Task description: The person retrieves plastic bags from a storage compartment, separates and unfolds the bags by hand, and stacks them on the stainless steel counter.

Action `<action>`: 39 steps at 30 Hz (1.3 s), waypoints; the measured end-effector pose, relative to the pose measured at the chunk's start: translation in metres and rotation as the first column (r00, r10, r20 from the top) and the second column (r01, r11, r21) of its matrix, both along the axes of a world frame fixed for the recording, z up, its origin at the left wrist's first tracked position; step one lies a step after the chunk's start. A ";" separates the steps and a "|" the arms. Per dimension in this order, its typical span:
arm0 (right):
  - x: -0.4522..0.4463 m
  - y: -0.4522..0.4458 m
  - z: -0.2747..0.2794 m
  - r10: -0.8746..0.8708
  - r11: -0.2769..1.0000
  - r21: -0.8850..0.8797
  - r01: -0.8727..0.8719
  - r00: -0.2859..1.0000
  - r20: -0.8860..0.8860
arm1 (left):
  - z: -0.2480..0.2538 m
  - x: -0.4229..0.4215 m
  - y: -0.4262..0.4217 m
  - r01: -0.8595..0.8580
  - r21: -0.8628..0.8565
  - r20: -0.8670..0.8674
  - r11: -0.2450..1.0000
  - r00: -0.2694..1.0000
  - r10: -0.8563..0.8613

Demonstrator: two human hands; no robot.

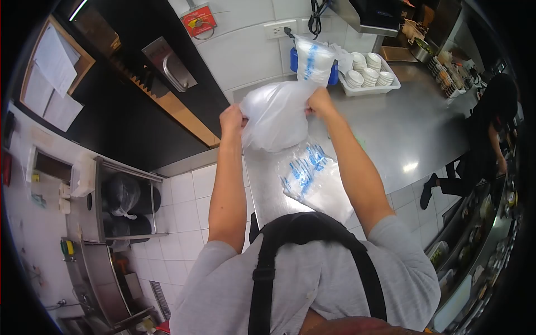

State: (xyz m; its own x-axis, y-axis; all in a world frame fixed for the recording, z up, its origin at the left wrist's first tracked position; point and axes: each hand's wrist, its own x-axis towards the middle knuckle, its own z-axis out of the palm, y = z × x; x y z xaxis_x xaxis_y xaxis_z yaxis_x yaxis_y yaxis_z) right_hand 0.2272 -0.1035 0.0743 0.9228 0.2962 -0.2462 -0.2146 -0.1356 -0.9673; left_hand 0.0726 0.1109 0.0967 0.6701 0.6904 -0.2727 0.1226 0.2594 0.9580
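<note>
A translucent white plastic bag [276, 120] is stretched between both hands above the near end of the metal counter [385, 134]. My left hand [231, 120] is closed on its left edge, and my right hand [320, 103] pinches its upper right edge. What the bag contains, if anything, I cannot make out. Closer to my body lies a flat clear plastic pack with blue print [312, 176]. Behind the bag stands another blue-printed plastic pack [314, 58], upright against a blue holder [333, 73] by the wall.
A white basket [373, 89] of stacked small white bowls stands at the back of the counter, with a wire rack [446, 75] farther right. A co-worker in dark clothes [486, 128] is at the right. A black door [162, 72] is at the left.
</note>
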 end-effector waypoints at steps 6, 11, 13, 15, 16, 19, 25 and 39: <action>0.002 0.002 -0.085 0.052 0.988 -0.149 -0.048 0.998 0.021 | -0.133 0.019 0.015 -0.075 -0.062 0.151 0.995 0.985 0.083; 0.044 -0.004 -0.168 0.213 0.934 -0.305 -0.186 0.975 0.058 | -0.183 0.013 0.008 -0.038 0.327 -0.270 0.944 0.954 0.131; 0.030 -0.029 -0.126 0.329 0.924 -0.164 -0.345 0.937 -0.117 | -0.152 -0.002 0.003 -0.052 0.283 -0.185 0.958 0.977 0.107; 0.030 -0.053 -0.066 0.534 0.845 0.014 -0.535 0.845 0.020 | -0.129 -0.004 0.015 -0.149 0.099 0.167 0.984 0.977 0.131; 0.028 -0.060 -0.049 0.626 0.763 0.054 -0.644 0.757 0.185 | -0.121 -0.007 0.018 -0.162 -0.007 0.321 0.987 0.934 0.156; 0.001 -0.042 0.009 0.557 0.769 0.134 -0.625 0.758 0.340 | -0.091 0.000 -0.002 -0.213 0.226 0.504 0.950 0.860 0.073; -0.021 -0.005 -0.077 0.499 0.824 0.078 -0.561 0.785 0.367 | -0.052 0.024 -0.056 -0.165 0.493 0.400 0.854 0.915 -0.055; -0.049 -0.030 -0.118 0.485 0.872 -0.381 -0.309 0.654 0.580 | -0.134 0.008 0.003 0.441 0.587 0.009 0.679 0.835 -0.550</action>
